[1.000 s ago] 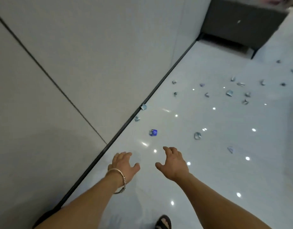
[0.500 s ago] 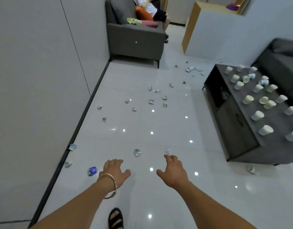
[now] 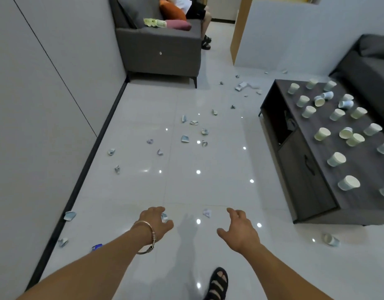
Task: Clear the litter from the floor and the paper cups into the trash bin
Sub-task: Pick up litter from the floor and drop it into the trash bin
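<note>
A glossy white floor (image 3: 208, 191) stretches away to a grey sofa (image 3: 156, 50), with a dark counter (image 3: 303, 187) along the right carrying many paper cups (image 3: 336, 159) — a few tipped on their sides. One more cup (image 3: 330, 239) lies on the floor near the counter's closest corner. Crumpled litter (image 3: 185, 139) is scattered over the tiles. The left hand (image 3: 155, 223), fingers loosely curled, hovers over one scrap (image 3: 164, 217) — seemingly not gripping it. The right hand (image 3: 241, 229), fingers spread and holding nothing, is just right of another scrap (image 3: 207, 212)
</note>
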`<state>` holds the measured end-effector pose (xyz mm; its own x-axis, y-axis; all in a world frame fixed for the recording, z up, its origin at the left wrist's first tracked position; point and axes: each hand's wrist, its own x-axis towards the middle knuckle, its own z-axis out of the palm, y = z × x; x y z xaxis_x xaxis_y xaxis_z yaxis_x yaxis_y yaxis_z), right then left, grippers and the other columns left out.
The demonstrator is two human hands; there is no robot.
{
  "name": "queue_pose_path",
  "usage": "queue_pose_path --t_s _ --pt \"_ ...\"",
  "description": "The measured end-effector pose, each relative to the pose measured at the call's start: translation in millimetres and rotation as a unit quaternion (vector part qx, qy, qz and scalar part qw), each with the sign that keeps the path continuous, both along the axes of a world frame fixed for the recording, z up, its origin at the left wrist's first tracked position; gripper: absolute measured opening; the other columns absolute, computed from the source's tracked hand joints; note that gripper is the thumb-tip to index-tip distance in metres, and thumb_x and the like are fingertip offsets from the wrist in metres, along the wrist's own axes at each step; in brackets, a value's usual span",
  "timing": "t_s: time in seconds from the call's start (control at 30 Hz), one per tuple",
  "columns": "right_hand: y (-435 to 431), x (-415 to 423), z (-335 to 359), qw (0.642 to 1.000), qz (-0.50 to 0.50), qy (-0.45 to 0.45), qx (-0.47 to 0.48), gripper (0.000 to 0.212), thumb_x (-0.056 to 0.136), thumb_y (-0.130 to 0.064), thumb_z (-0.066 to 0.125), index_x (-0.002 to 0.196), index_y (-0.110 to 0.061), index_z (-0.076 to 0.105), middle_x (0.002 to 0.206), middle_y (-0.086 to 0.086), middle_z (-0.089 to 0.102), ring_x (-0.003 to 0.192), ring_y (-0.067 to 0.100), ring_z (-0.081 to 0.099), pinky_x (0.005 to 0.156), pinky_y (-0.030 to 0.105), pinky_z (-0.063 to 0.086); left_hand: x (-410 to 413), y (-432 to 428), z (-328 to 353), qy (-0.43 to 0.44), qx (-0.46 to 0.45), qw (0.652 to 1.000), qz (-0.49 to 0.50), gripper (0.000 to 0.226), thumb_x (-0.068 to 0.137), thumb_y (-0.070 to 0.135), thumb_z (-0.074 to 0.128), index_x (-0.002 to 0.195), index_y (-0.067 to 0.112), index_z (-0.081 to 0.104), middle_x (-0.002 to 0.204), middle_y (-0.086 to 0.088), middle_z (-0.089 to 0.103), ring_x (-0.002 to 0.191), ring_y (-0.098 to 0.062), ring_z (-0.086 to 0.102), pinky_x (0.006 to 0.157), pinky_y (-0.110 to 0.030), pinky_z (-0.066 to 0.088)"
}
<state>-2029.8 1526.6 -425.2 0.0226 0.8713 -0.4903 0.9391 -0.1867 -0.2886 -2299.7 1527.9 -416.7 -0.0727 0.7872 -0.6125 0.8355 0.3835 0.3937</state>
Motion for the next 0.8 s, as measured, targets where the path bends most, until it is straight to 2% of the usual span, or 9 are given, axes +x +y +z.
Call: queue_pose_path --t_s 0.23,0.43,0.63,0.8 --pt "97.6 69.3 -2.9 0.997 0.051 -0.045 -0.024 0.076 0.09 -0.048 0.054 0.153 -0.027 0.015 0.155 0.0 0.019 0.129 0.023 0.042 0.094 0.034 0.047 66.0 57.2 -17.2 -0.031 -0.025 0.998 0.045 0.065 0.088 0.048 0.052 0.144 0.02 0.034 0.147 -0.003 0.037 0.136 -0.022 0.032 0.11 -0.035 0.03" --pt "169.3 48.1 -34.7 0.986 0.141 -0.074 -0.04 0.076 0.091 -0.049 0.053 0.153 -0.028 0.015 0.155 -0.001 0.019 0.13 0.021 0.039 0.093 0.034 0.047 65.2 99.7 -58.8 -0.065 -0.045 0.992 0.096 0.068 0.089 0.048 0.051 0.146 0.017 0.03 0.151 -0.004 0.031 0.141 -0.021 0.025 0.114 -0.033 0.024" --pt "236.5 8.6 -105.7 0.977 0.197 -0.068 -0.055 0.074 0.09 -0.05 0.055 0.151 -0.027 0.022 0.152 -0.002 0.025 0.126 0.021 0.044 0.09 0.034 0.047 41.5 178.0 -119.4 -0.069 -0.03 0.99 0.119 0.068 0.089 0.05 0.049 0.146 0.017 0.03 0.15 -0.006 0.032 0.136 -0.023 0.031 0.113 -0.039 0.026" --pt "280.2 1.2 -204.4 0.965 0.232 -0.073 -0.095 0.072 0.089 -0.047 0.056 0.15 -0.027 0.025 0.15 0.0 0.03 0.125 0.023 0.046 0.091 0.035 0.046 42.7 204.5 -206.8 -0.083 -0.056 0.982 0.159 0.065 0.09 0.048 0.049 0.145 0.017 0.032 0.149 -0.007 0.034 0.135 -0.024 0.031 0.112 -0.037 0.028"
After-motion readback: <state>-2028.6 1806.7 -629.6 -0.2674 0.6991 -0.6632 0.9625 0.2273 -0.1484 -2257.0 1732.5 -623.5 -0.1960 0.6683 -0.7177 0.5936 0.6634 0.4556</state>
